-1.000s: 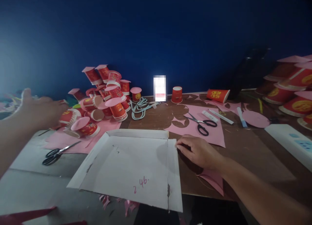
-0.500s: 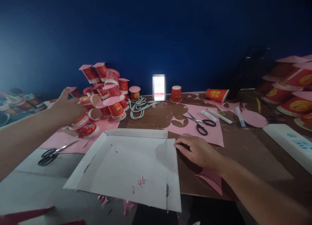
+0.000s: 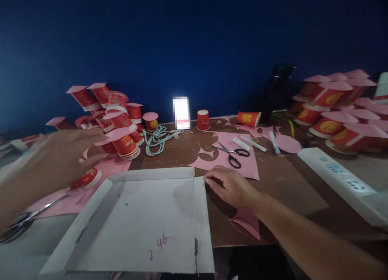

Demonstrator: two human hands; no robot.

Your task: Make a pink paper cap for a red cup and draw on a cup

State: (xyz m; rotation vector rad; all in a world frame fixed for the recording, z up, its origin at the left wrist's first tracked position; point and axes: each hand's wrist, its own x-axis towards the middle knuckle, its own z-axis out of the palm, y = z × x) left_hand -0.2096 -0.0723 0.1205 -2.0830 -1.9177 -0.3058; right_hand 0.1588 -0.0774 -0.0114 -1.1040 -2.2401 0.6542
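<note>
1. Dark blue wall [image 3: 194, 41] at the back, brown table [image 3: 172, 156] below, white cardboard tray [image 3: 130, 223] up front, so I'm placing everything off that tray.
2. Right hand [image 3: 232, 185] is at the tray's far right corner, thumb and fingertips pinched together on the flap's edge.
3. Left hand [image 3: 57, 158] is out past the tray's far left corner, thumb and fingers spread apart. Kinda blurry, but I see nothing in it, and can't tell if it touches any cup.
4. Closest to that left hand: a red cup [image 3: 88, 180] just off the tray's left edge, mostly covered, so no clue on its long axis. Also a leaning cup [image 3: 125, 146] past the tray's far left corner, its pink disc [image 3: 121, 133] end tipped up and left. Right hand's way farther from both.
5. Beyond that same corner: the left pile of cups [image 3: 117, 98], with a pale cable [image 3: 154, 142] behind the tray.
6. Past the tray's far right corner: scissors [image 3: 230, 151] on pink paper [image 3: 248, 169], then a power strip [image 3: 336, 175] farther right.
</note>
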